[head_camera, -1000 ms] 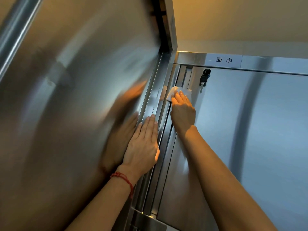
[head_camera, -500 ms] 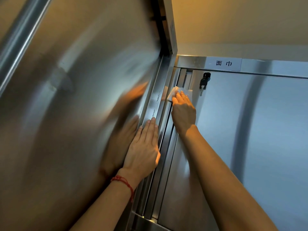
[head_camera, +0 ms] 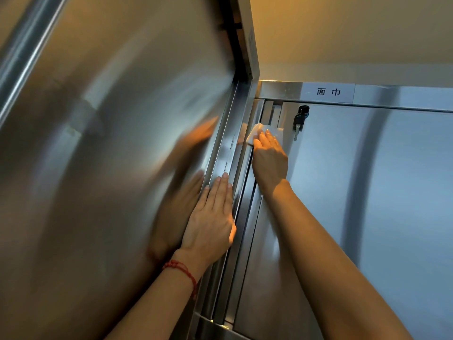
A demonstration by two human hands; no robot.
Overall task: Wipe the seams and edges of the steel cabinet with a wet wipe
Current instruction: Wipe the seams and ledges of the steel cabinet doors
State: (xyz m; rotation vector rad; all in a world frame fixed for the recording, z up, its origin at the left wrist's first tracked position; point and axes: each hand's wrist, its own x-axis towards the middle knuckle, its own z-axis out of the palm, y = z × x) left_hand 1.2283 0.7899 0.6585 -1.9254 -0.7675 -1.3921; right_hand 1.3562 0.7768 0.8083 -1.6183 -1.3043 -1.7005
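The steel cabinet fills the view: a large shiny panel (head_camera: 98, 168) at left, a sliding door (head_camera: 343, 192) at right, and a vertical seam of tracks (head_camera: 241, 192) between them. My right hand (head_camera: 269, 158) presses a white wet wipe (head_camera: 256, 132) flat against the upper part of that seam, fingers straight over it. My left hand (head_camera: 212, 217), with a red string on the wrist, rests flat on the frame edge lower down, fingers straight. Most of the wipe is hidden under my fingers.
A black key (head_camera: 300, 119) hangs in a lock near the door's top left corner. A white label with two characters (head_camera: 328, 92) sits on the top rail. A beige wall (head_camera: 343, 28) rises above. The left panel reflects my arms.
My right hand and the wipe have stayed at about the same spot on the seam. The left hand keeps its place on the frame. The view has shifted slightly.
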